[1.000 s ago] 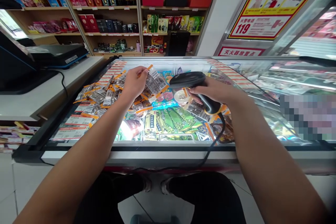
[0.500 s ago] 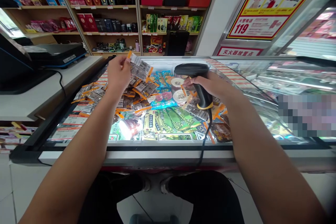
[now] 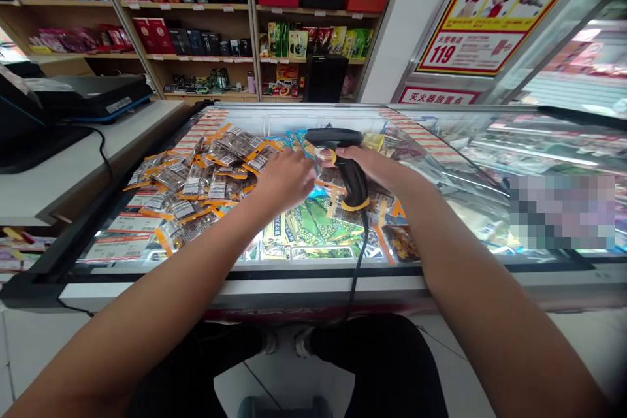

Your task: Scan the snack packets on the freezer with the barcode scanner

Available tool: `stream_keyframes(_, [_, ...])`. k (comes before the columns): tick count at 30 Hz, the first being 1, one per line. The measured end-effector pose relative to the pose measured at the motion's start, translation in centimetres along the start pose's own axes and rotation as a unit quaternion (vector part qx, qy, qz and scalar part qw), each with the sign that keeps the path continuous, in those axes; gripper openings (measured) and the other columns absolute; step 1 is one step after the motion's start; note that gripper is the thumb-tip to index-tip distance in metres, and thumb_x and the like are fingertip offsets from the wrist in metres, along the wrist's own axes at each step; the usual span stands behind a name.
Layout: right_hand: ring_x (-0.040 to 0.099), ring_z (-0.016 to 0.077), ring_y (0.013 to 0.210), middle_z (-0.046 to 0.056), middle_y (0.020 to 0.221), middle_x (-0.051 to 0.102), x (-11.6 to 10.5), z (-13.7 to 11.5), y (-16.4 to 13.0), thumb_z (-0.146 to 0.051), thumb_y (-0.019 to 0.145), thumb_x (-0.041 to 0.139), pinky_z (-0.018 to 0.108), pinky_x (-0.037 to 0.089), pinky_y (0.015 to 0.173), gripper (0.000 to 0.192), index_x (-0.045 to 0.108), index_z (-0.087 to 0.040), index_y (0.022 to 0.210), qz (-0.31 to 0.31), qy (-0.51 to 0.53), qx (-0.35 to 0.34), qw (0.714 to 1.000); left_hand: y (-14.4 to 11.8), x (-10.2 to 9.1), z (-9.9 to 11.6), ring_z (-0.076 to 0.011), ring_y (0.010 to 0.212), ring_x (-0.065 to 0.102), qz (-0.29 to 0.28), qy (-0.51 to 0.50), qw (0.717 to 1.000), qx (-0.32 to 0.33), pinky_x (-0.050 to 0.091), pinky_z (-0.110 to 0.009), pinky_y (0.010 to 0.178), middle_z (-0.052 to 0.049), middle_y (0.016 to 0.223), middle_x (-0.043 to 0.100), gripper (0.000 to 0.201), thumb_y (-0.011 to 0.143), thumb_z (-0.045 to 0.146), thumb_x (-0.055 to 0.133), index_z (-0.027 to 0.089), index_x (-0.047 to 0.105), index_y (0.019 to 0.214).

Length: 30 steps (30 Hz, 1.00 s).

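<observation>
My right hand (image 3: 369,162) is closed round the handle of a black barcode scanner (image 3: 351,179) with yellow trim, its cord hanging over the near edge. My left hand (image 3: 287,177) is just left of the scanner, above the glass top of a chest freezer (image 3: 294,279). Its fingers bend downward and are slightly blurred; the fingertips and anything in them are hidden. To its left a heap of small clear snack packets (image 3: 196,179) with orange edges lies on the glass. A few more packets (image 3: 399,241) lie under and right of the scanner.
Through the glass, green ice-pop packs (image 3: 318,225) show. Price labels (image 3: 130,223) line the left side. A counter (image 3: 161,114) with a black device stands left. Stocked shelves (image 3: 196,6) stand behind, and a fire-safety poster (image 3: 470,19) hangs right.
My left hand has moved right and nearer, toward the scanner; the packet it held up is no longer seen in it. The scanner and right hand have shifted slightly left in view.
</observation>
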State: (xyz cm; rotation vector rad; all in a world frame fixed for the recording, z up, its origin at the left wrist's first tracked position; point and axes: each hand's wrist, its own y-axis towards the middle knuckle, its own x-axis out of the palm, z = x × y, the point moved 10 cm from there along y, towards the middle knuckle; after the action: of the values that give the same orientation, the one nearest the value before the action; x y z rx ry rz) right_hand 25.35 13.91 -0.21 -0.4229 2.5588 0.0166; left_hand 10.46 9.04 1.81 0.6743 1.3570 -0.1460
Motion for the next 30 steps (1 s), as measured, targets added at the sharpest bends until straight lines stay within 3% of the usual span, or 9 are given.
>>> stream_keyframes(2, [0.070,0.0287,0.080,0.008,0.084,0.073,1.5,-0.8,-0.3,-0.059,0.092,0.059,0.038,0.055,0.069,0.039,0.066,-0.025,0.110,-0.045,0.111,-0.008,0.993,0.0,1.8,1.7,-0.0336,0.124,0.057,-0.027,0.010,0.999,0.020,0.048,-0.048,0.104,-0.016,0.131,0.067,0.041,0.100,0.032,0.055,0.014,0.061,0.136])
stream_keyframes(4, [0.072,0.0291,0.084,0.008,0.084,0.074,2.1,-1.5,-0.4,-0.053,0.092,0.060,0.038,0.057,0.070,0.036,0.067,-0.025,0.113,-0.060,0.173,-0.014,0.983,-0.1,2.5,1.7,-0.0352,0.129,0.054,-0.029,0.005,1.000,0.006,0.047,-0.049,0.106,-0.018,0.139,0.062,0.055,0.099,0.039,0.057,0.013,0.051,0.147])
stream_keyframes(7, [0.073,0.0277,0.084,0.008,0.085,0.075,0.9,-2.1,-0.3,-0.045,0.091,0.061,0.035,0.057,0.067,0.028,0.070,-0.023,0.107,-0.011,0.185,-0.035,0.982,-0.2,3.2,0.5,-0.0363,0.133,0.051,-0.041,-0.016,0.999,-0.022,0.045,-0.049,0.110,-0.019,0.143,0.059,0.063,0.099,0.048,0.057,0.012,0.046,0.149])
stream_keyframes(11, [0.067,0.0220,0.065,0.008,0.081,0.074,-0.4,-1.4,-0.2,-0.039,0.088,0.066,0.032,0.053,0.055,0.020,0.069,-0.020,0.096,0.032,0.152,-0.006,0.988,-0.3,4.2,-0.1,-0.0390,0.133,0.051,-0.079,-0.031,0.996,-0.032,0.044,-0.052,0.111,-0.020,0.136,0.063,0.059,0.100,0.053,0.054,0.011,0.050,0.143])
stream_keyframes(14, [0.060,0.0191,0.057,0.006,0.072,0.068,-0.4,-0.9,-0.3,-0.038,0.087,0.067,0.030,0.049,0.050,0.018,0.066,-0.021,0.091,0.033,0.149,0.014,0.988,-0.3,3.9,0.2,-0.0377,0.130,0.053,-0.058,-0.085,0.994,-0.039,0.049,-0.051,0.106,-0.020,0.136,0.058,0.060,0.095,0.044,0.069,0.013,0.048,0.142])
stream_keyframes(17, [0.057,0.0180,0.056,0.004,0.067,0.062,-0.5,-1.2,-0.5,-0.038,0.087,0.066,0.028,0.047,0.050,0.017,0.063,-0.022,0.091,0.035,0.168,0.008,0.985,-0.2,2.4,-0.2,-0.0269,0.110,0.064,0.004,-0.191,0.980,-0.061,0.057,-0.041,0.093,-0.019,0.141,0.052,0.062,0.090,0.024,0.076,0.018,0.044,0.142])
stream_keyframes(20, [0.053,0.0172,0.054,0.002,0.064,0.057,-1.0,-1.9,-0.7,-0.038,0.086,0.064,0.029,0.044,0.050,0.017,0.059,-0.023,0.088,0.037,0.186,-0.013,0.982,-0.1,0.2,-1.9,-0.0170,0.089,0.066,0.085,-0.261,0.957,-0.095,0.058,-0.035,0.084,-0.014,0.136,0.055,0.056,0.089,0.012,0.071,0.023,0.047,0.138])
stream_keyframes(24, [0.048,0.0177,0.052,-0.001,0.059,0.050,-0.8,-3.0,-1.3,-0.040,0.085,0.063,0.032,0.044,0.054,0.018,0.054,-0.024,0.085,-0.004,0.169,-0.047,0.985,-0.4,-2.3,-6.7,-0.0165,0.087,0.067,0.181,-0.290,0.925,-0.164,0.057,-0.030,0.072,-0.009,0.124,0.062,0.054,0.089,0.013,0.068,0.027,0.049,0.137])
stream_keyframes(30, [0.048,0.0169,0.054,0.000,0.060,0.051,1.1,-3.5,-2.2,-0.042,0.081,0.067,0.032,0.043,0.056,0.023,0.053,-0.024,0.077,-0.097,0.121,-0.052,0.987,-1.2,-3.6,-12.2,-0.0137,0.077,0.066,0.242,-0.294,0.899,-0.218,0.053,-0.027,0.063,-0.007,0.119,0.063,0.059,0.089,0.023,0.070,0.033,0.048,0.142])
